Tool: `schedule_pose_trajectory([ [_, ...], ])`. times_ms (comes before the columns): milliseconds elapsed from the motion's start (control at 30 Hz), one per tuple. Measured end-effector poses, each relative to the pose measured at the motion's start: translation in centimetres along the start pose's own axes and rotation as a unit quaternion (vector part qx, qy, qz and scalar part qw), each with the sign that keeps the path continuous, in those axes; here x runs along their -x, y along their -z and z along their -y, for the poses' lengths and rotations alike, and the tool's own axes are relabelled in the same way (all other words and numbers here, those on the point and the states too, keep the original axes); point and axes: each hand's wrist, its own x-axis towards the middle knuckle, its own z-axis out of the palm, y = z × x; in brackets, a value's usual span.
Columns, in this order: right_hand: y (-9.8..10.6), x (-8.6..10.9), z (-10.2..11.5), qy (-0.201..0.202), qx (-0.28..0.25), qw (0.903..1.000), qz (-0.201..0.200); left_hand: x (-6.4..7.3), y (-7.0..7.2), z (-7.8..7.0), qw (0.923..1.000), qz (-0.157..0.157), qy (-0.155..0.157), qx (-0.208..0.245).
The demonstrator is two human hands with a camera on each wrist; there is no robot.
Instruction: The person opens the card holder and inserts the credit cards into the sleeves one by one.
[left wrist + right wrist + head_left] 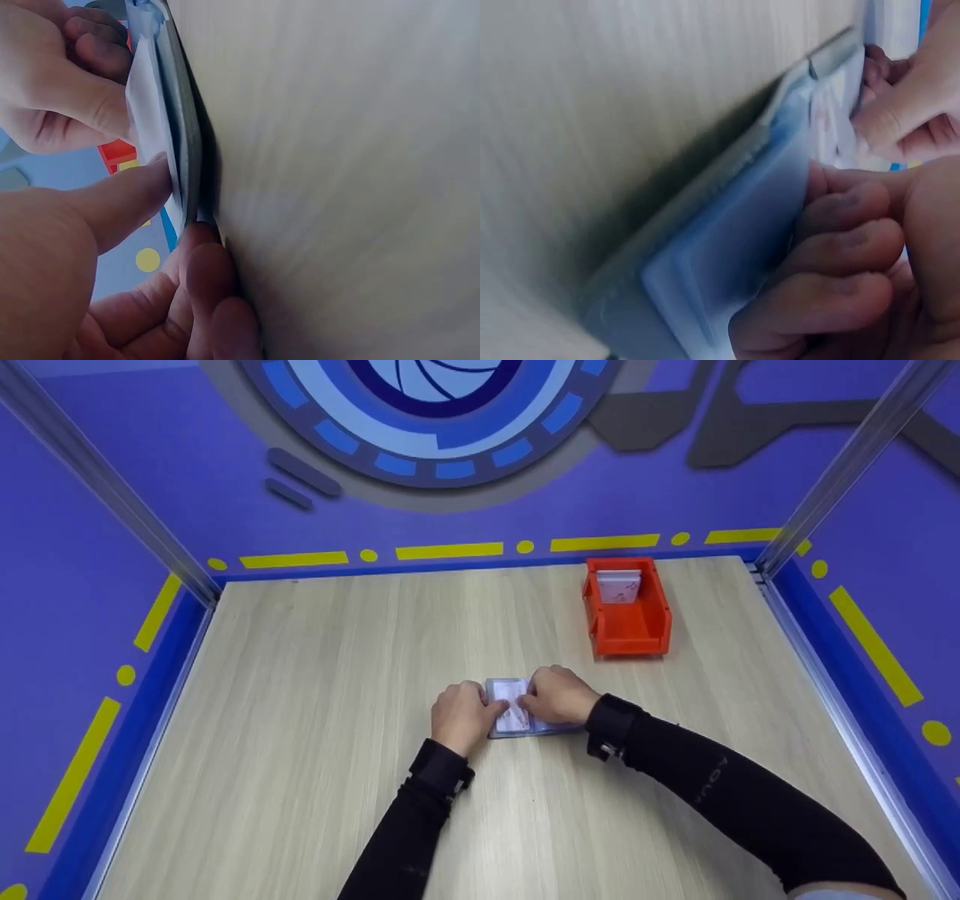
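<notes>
A small card holder point(556, 729) with clear plastic sleeves lies spread on the table before me. A white card point(512, 723) with a reddish print is on its left page. My left hand point(459, 720) grips the holder's left edge; in the left wrist view its thumb presses on the page and its fingers are at the underside. My right hand point(562, 696) is over the right page, and its thumb and forefinger pinch at the card near the fold. In the right wrist view, its other fingers curl beside the bluish sleeves point(727, 225). The fingertips partly hide the card.
A red open-front bin point(631, 645) stands at the back right of the wooden table point(322, 682), with several white-and-pink cards point(619, 587) upright at its rear. Blue-purple panels point(450, 529) with yellow marks enclose the table's back and sides.
</notes>
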Motion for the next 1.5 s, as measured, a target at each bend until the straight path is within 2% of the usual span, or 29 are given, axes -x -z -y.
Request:
schedule_pose_trajectory([
  [133,1.4,0.2,-0.6,0.003,-0.008,0.9999,0.007,0.0,-0.1,-0.1,1.0000,0.000,0.002,-0.002],
  [300,3.5,0.2,-1.8,-0.011,-0.019,0.9995,-0.020,0.0,0.0,-0.2,1.0000,0.003,0.004,-0.003],
  [400,4.5,0.2,-2.6,-0.013,-0.010,0.9994,-0.032,0.0,0.0,-0.2,0.9999,0.009,0.009,0.000],
  [533,5.2,0.1,-3.5,-0.021,0.011,0.9995,-0.020,0.1,0.0,-0.1,0.9999,0.009,0.010,0.003],
  [800,4.9,-0.2,-4.0,-0.041,0.027,0.9988,0.008,0.2,0.1,-0.1,0.9999,0.004,0.008,0.006],
  [1033,4.2,-0.8,-4.3,-0.017,0.057,0.9980,0.021,0.1,0.2,-0.2,0.9999,0.008,0.009,0.006],
  [1267,4.0,-1.0,-4.1,0.028,0.058,0.9979,0.007,0.1,0.4,-0.3,0.9999,0.008,0.012,0.006],
  [1500,3.3,-0.7,-3.7,0.029,0.074,0.9968,-0.011,0.3,0.2,-0.3,1.0000,0.004,-0.001,0.004],
])
